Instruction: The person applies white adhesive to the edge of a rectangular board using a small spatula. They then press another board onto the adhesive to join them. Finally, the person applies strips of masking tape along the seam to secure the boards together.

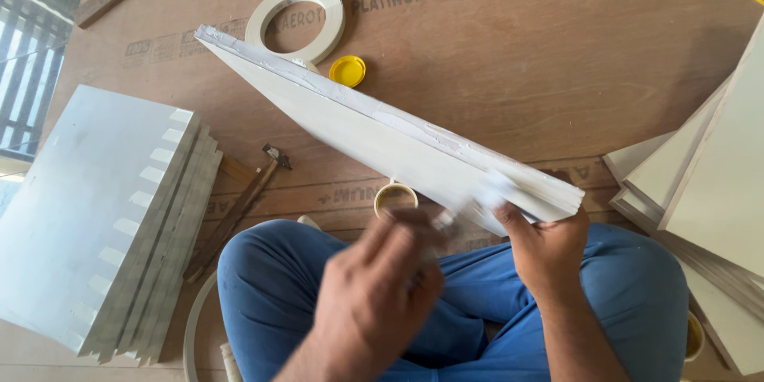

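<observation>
White laminated rectangular board slants from ten o'clock to four; right hand grips its near end, blurred left hand pinches something indistinct. Best spread glue evenly along the edge.

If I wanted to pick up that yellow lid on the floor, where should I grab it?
Probably by its round rim, coming straight down from above. The yellow lid lies flat on the plywood sheet, so only the rim gives fingers a pinch. Reach from the right side: the roll of white edge tape sits close on its left and the white board just below it.
</observation>
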